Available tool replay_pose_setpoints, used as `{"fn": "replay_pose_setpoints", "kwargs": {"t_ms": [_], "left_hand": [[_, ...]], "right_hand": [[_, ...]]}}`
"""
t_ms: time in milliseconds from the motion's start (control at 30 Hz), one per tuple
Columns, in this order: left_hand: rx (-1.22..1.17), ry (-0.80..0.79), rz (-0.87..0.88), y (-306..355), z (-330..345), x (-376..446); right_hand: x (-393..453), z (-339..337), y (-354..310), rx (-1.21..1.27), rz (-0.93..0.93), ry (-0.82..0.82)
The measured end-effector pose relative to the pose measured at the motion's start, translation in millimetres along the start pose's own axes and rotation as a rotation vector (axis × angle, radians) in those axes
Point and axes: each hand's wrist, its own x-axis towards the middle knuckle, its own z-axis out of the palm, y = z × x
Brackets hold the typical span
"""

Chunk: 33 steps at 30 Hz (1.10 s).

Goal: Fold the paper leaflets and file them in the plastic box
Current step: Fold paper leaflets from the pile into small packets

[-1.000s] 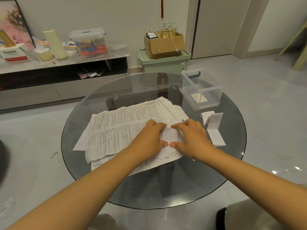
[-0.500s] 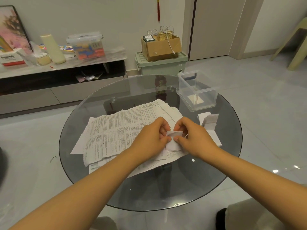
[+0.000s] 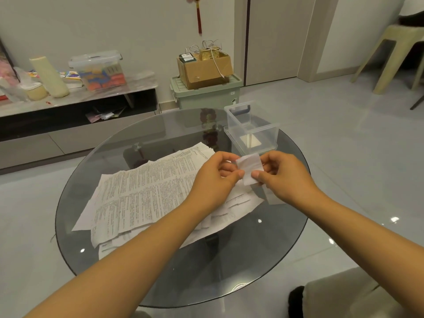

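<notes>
A small folded white leaflet is held up above the round glass table. My left hand pinches its left edge and my right hand pinches its right edge between thumb and fingers. Beneath my hands lies a spread pile of printed paper leaflets. The clear plastic box stands open at the table's far right, just beyond my hands, with a folded paper lying flat on its bottom.
A green storage bin with a cardboard box on top stands by the wall behind the table. A low TV cabinet with clutter runs along the left. A plastic stool is at the far right.
Both hands lifted the folded leaflet off the pile and raised it toward the plastic box. The other folded pieces to the right are now hidden by my right hand.
</notes>
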Motion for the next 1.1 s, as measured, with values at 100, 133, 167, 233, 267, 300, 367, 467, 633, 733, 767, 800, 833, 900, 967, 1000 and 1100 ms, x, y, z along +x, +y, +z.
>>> {"fn": "replay_pose_setpoints", "kwargs": {"t_ms": [100, 133, 167, 233, 267, 300, 367, 467, 633, 733, 767, 800, 833, 900, 967, 1000, 1100], "left_hand": [[0.045, 0.003, 0.026, 2.3, 14.8, 11.8], [0.084, -0.004, 0.031, 2.4, 19.9, 16.0], [0.126, -0.012, 0.036, 3.0, 26.1, 20.2], [0.207, -0.024, 0.062, 2.2, 37.3, 25.4], [0.24, -0.035, 0.085, 1.5, 42.1, 27.0], [0.263, -0.051, 0.104, 0.8, 47.2, 27.6], [0.299, -0.089, 0.136, -0.3, 51.2, 25.8], [0.371, -0.171, 0.185, -3.8, 50.2, 20.5], [0.445, -0.297, 0.177, -13.6, 44.9, 10.9], [0.403, -0.243, 0.178, -14.7, 43.5, 12.4], [0.386, -0.212, 0.177, -13.9, 43.7, 14.1], [0.381, -0.186, 0.174, -13.1, 44.2, 15.9], [0.387, -0.17, 0.173, -12.5, 44.4, 17.5], [0.395, -0.165, 0.182, -12.8, 46.0, 20.1], [0.387, -0.163, 0.192, -13.3, 48.3, 21.7], [0.376, -0.155, 0.194, -13.1, 50.0, 22.4], [0.321, -0.098, 0.197, -12.6, 55.8, 25.5]], "right_hand": [[6.5, -17.3, 8.4, 0.019, 0.0, 0.085], [9.0, -21.9, 10.9, 0.025, -0.001, 0.12], [12.0, -26.9, 13.4, 0.029, 0.0, 0.155], [18.3, -31.2, 17.2, 0.033, 0.01, 0.206], [21.6, -31.9, 18.9, 0.035, 0.017, 0.228], [24.1, -33.3, 20.9, 0.031, 0.026, 0.245], [28.4, -33.6, 23.7, 0.01, 0.053, 0.246], [30.9, -34.1, 29.4, -0.079, 0.123, 0.161], [26.3, -27.7, 38.6, -0.119, 0.196, 0.041], [22.9, -28.1, 40.8, -0.084, 0.189, 0.068], [22.0, -29.4, 41.1, -0.072, 0.19, 0.088], [21.3, -30.5, 41.9, -0.056, 0.187, 0.108], [21.0, -31.0, 42.8, -0.035, 0.188, 0.121], [19.2, -30.2, 43.2, 0.037, 0.205, 0.126], [16.9, -28.5, 42.6, 0.134, 0.222, 0.122], [16.1, -27.8, 42.1, 0.176, 0.226, 0.125], [15.9, -26.9, 39.4, 0.216, 0.236, 0.14]]}}
